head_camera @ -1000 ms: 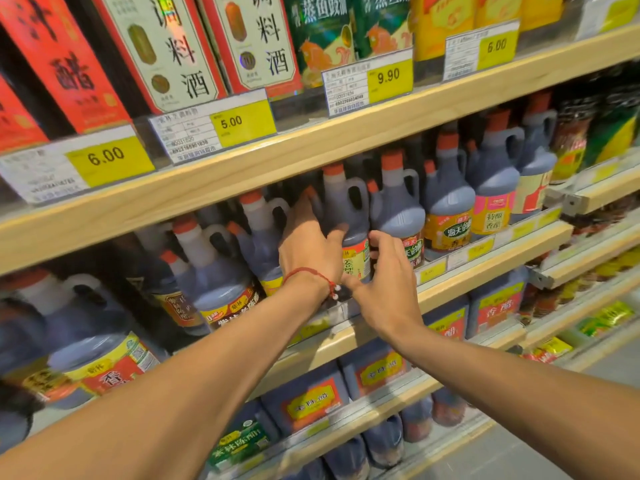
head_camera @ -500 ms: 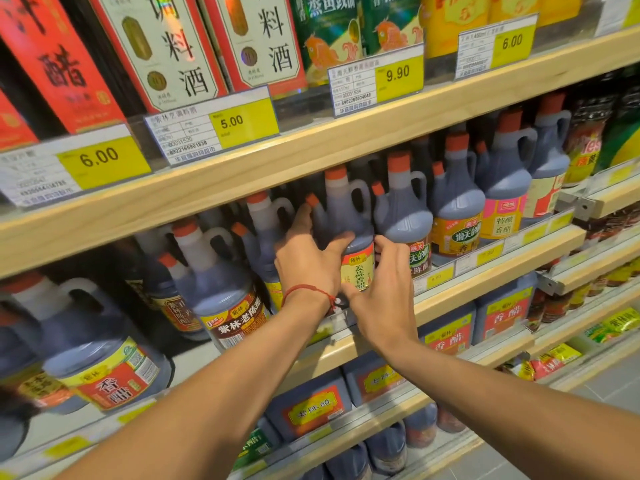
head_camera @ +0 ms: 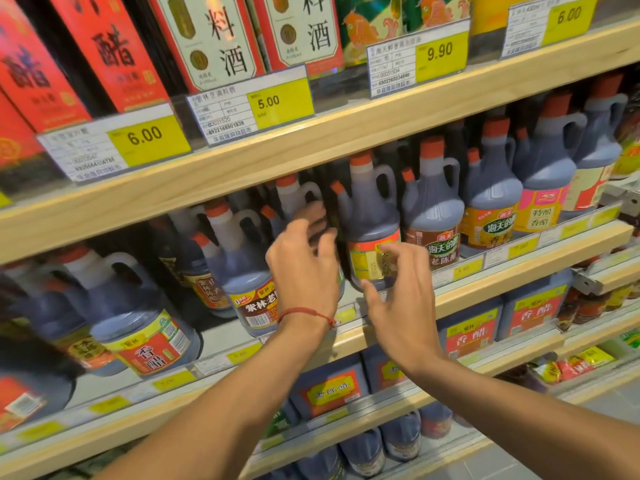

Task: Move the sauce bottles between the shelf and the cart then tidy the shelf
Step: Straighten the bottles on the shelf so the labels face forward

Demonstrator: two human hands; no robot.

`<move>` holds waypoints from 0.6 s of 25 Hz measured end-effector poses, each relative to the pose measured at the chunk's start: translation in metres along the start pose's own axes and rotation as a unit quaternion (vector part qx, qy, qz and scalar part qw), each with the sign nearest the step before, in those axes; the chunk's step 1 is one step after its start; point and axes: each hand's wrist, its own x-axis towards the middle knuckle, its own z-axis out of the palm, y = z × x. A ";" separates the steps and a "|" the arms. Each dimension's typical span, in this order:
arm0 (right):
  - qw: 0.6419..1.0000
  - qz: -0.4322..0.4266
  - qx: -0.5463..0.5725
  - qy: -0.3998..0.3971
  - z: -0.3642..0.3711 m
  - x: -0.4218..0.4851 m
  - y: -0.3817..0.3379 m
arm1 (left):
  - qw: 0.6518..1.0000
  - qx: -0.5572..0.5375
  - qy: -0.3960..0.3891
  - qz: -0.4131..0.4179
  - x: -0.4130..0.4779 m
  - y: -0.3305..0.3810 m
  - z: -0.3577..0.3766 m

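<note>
Dark bottle (head_camera: pixel 371 216) upright, spout (head_camera: pixel 336 187) seemingly leftward.

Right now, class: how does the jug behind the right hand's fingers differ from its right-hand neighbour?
The yellow-labelled jug has a yellow label topped red; the brown-labelled jug has brown with a green oval. The right hand partly covers the yellow-labelled jug's label; the brown-labelled jug's shows almost whole. Both stand upright, dark, orange-capped, loop-handled, on one shelf.

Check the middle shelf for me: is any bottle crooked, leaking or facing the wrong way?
One thing: the bottle between the left hand and the right hand has its label turned off to the side, while the next bottle to its right faces front. No spill or damage shows.
</note>
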 end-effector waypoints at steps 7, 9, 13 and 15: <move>0.992 0.001 -0.018 -0.124 0.031 -0.006 -0.032 | 0.991 0.073 0.020 -0.110 0.015 -0.010 -0.042; 0.994 0.036 -0.024 -0.105 0.041 -0.003 -0.036 | 0.991 0.068 -0.012 -0.117 0.024 -0.010 -0.045; 0.996 0.074 -0.017 -0.051 0.060 -0.008 -0.041 | 0.959 0.082 -0.144 -0.231 0.034 -0.021 -0.050; 0.996 0.085 -0.016 -0.027 0.066 -0.009 -0.041 | 0.970 0.108 -0.126 -0.175 0.041 -0.026 -0.048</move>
